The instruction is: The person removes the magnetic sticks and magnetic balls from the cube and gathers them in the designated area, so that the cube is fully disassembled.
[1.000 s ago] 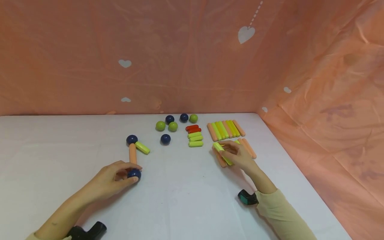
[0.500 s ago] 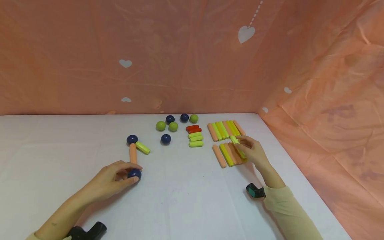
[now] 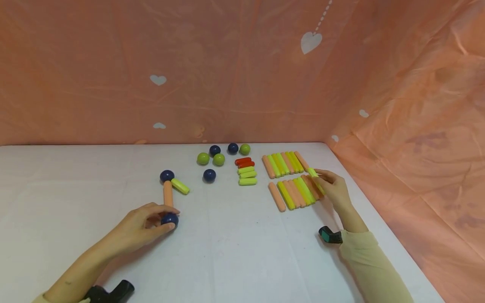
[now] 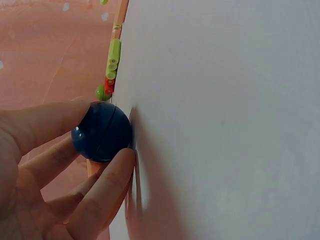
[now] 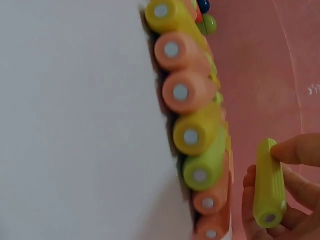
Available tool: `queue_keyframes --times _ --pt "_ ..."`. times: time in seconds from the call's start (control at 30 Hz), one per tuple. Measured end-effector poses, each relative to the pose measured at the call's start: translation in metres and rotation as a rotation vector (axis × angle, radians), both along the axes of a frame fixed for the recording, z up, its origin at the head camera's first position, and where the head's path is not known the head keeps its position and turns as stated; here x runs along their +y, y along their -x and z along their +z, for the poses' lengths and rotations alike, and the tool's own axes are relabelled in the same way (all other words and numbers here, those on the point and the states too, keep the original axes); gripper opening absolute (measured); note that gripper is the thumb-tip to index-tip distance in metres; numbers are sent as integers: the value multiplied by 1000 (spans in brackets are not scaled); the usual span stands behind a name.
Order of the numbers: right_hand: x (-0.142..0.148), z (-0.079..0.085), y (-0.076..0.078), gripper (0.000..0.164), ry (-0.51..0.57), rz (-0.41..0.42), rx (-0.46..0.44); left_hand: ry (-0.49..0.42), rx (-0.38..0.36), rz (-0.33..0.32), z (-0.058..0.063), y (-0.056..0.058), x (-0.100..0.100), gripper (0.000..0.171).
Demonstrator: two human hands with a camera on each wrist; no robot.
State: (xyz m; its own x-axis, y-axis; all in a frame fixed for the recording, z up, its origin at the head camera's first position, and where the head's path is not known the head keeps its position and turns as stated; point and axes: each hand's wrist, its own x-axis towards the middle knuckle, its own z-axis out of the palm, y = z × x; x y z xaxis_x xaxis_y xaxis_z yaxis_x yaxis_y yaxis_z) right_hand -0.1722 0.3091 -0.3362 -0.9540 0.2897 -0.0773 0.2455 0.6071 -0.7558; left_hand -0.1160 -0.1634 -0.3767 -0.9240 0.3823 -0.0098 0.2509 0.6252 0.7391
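Note:
My left hand (image 3: 142,225) pinches a dark blue ball (image 4: 102,132) between thumb and fingers at the near end of an orange rod (image 3: 168,193). Another blue ball (image 3: 166,176) sits at that rod's far end, and a short yellow-green rod (image 3: 179,186) slants away beside it. Over the right end of the front row of rods (image 3: 289,195), my right hand (image 3: 335,189) holds a yellow-green rod (image 5: 270,185) between thumb and fingers. In the right wrist view this rod is raised apart from the row, a grey disc showing in its end.
Behind the front row lies a second row of orange, yellow and green rods (image 3: 282,164). Short red rods (image 3: 244,162) and short yellow-green rods (image 3: 247,181) are stacked left of them. Several green balls (image 3: 203,158) and blue balls (image 3: 209,175) stand farther left. An orange curtain (image 3: 235,71) backs the white table.
My right hand has moved rightward along the front row with the yellow-green rod, uncovering the rods beneath. My left hand stays on the blue ball.

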Motion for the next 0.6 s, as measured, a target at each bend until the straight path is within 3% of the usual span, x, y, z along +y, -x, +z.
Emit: queue_keyframes --times 0.3,0.6 --pt "18 -6 3 44 -67 -16 -24 -6 -9 7 1 0 0 29" --pt "27 -15 7 45 -60 -35 -50 -14 -3 -5 -1 0 -1 29"
